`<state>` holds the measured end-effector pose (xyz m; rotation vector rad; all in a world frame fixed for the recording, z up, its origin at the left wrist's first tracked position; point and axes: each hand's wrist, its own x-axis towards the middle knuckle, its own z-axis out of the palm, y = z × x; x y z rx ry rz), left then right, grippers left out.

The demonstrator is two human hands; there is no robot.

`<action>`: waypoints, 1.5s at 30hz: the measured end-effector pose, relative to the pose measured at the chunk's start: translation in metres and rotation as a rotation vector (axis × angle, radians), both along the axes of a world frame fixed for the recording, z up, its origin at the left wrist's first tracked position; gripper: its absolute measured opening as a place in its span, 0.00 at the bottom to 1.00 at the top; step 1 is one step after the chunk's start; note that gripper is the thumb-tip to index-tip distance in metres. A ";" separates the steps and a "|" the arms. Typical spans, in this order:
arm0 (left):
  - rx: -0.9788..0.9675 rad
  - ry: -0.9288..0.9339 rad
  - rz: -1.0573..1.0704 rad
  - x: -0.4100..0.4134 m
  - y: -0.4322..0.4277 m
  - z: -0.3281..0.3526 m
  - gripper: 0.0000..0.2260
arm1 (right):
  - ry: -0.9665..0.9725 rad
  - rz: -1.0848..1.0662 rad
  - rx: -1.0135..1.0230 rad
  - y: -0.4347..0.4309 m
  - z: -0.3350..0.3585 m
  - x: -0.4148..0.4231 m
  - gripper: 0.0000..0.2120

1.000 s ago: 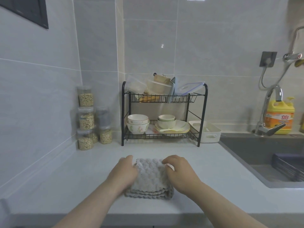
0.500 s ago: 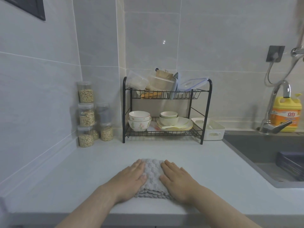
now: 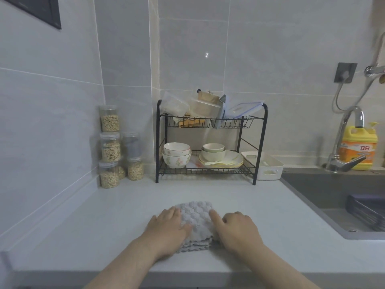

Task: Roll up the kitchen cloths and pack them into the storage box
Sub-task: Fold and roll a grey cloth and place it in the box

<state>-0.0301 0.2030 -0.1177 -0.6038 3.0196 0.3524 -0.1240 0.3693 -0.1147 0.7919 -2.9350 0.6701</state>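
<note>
A grey bubble-textured kitchen cloth (image 3: 196,215), folded into several layers, lies on the white counter near the front edge. My left hand (image 3: 167,228) lies flat on its left side with fingers straight. My right hand (image 3: 235,229) rests on its right side, index finger stretched forward and the other fingers bent at the knuckles. The white storage box (image 3: 268,171) with handle slots stands at the back, right of the dish rack, about an arm's reach away. I cannot see what it holds.
A black two-tier dish rack (image 3: 210,142) holds bowls, plates and lidded containers at the back. Stacked clear jars (image 3: 110,146) of grain stand in the left corner. A sunken sink (image 3: 333,197) with faucet (image 3: 345,142) and a yellow detergent bottle (image 3: 359,151) lies to the right.
A second ago both hands curled over the cloth's far edge. They then flattened and slid back toward me over the cloth, leaving the cloth's far part showing; my right fingers have since bent.
</note>
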 end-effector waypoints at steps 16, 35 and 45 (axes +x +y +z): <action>1.264 0.409 0.091 -0.018 -0.003 0.026 0.15 | -0.760 0.196 -0.997 0.020 0.036 -0.035 0.12; 1.636 0.547 0.058 0.003 0.016 0.036 0.11 | -1.135 0.288 -1.200 0.040 0.031 -0.017 0.19; 1.673 0.555 0.098 0.018 0.023 0.043 0.18 | -1.121 0.278 -1.288 0.044 0.036 0.001 0.11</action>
